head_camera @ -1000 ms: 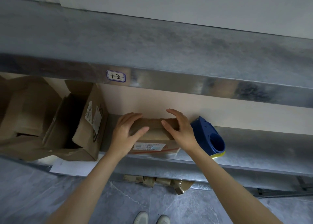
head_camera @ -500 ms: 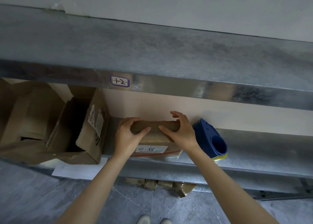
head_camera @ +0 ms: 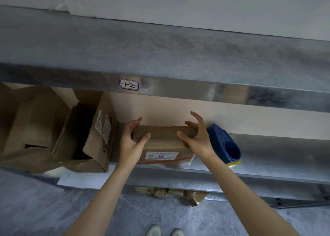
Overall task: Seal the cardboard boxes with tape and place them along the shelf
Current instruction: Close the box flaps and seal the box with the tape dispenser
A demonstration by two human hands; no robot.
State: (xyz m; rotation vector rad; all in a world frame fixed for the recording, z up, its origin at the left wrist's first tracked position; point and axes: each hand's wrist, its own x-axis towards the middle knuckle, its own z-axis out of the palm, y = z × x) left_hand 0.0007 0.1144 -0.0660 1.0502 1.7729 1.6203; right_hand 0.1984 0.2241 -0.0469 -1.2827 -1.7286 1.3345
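Shelf [head_camera: 267, 150]: dull, mottled galvanised metal. Boxes [head_camera: 161, 142]: matt brown cardboard with rough torn edges and glossy paper labels. Tape dispenser [head_camera: 225, 146]: smooth blue plastic.

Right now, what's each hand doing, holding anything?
Left hand: open, thumb resting on the small cardboard box.
Right hand: open, fingers spread over that box, gripping nothing.

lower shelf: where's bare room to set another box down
Bare metal right of the blue tape dispenser, on the lower shelf. The upper shelf top is bare too. Crowded left: small box beside open boxes.
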